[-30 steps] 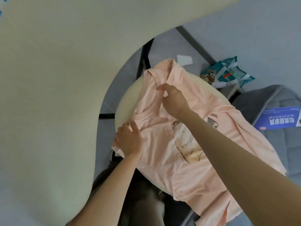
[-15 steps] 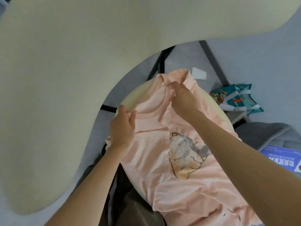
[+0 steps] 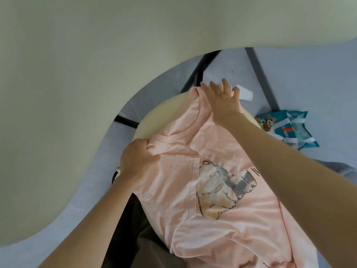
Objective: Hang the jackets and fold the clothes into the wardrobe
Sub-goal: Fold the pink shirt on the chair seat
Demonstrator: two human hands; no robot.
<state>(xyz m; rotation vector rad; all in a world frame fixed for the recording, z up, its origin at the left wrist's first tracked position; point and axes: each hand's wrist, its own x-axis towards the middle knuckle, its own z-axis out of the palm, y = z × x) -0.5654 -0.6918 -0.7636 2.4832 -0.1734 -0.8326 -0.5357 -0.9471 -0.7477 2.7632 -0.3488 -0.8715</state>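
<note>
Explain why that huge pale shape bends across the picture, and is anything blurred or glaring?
Head view: the wide-angle lens likely bows the edge of the large plain cream surface into that sweep; head view: light is soft and even, no glare, only faint shadows in the folds of the pink printed cotton T-shirt; head view: everything is slightly soft, the shirt's print included.

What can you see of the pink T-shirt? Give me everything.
The pink T-shirt looks like thin, soft, lightly creased cotton, with a round neckline and a brown-and-grey cartoon print on the chest. It lies print-up over a round cream table, its lower part running out of frame. A fold line runs down beside the print. The left hand grips bunched fabric beside the neckline; the right hand presses flat on the far shoulder.
</note>
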